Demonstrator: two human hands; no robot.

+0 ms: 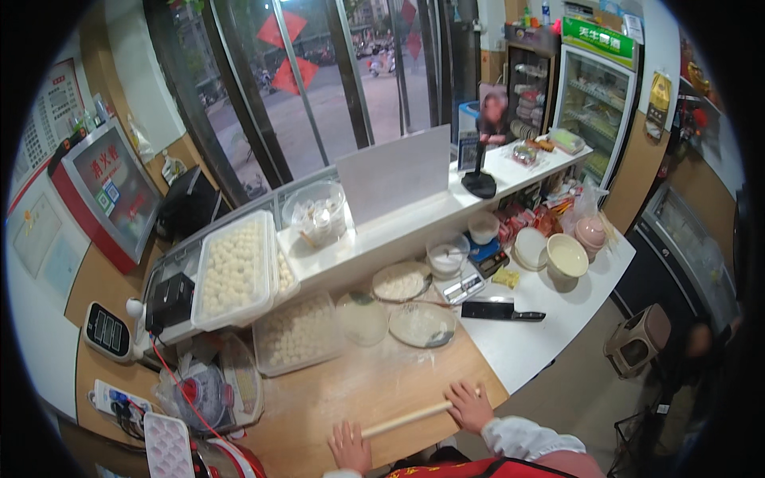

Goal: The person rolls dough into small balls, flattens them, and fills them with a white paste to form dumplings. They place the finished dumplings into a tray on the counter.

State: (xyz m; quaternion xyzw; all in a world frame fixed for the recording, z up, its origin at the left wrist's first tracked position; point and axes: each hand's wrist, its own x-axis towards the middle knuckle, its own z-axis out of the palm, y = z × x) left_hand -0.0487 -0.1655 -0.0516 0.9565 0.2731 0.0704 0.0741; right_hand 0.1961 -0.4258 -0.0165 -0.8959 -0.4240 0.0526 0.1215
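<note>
A pale wooden rolling pin (407, 418) lies across the near part of the wooden board (319, 410). My left hand (351, 448) is closed over its left end, with the fingers pointing away from me. Over the right end, my right hand (471, 407) curls its fingers; a bit of the pin's tip shows past them. The palms hide both ends of the pin. Beyond the board's middle stand an oval plate (422, 325), a round translucent lid or dish (362, 319) and a clear tub of small dough balls (299, 334).
A black-handled cleaver (502, 310) lies on the white counter to the right, near a scale (462, 288) and a cream bowl (566, 258). A large tub of dough balls (235, 267) stands back left. A person (494, 119) is beyond the raised shelf (319, 267).
</note>
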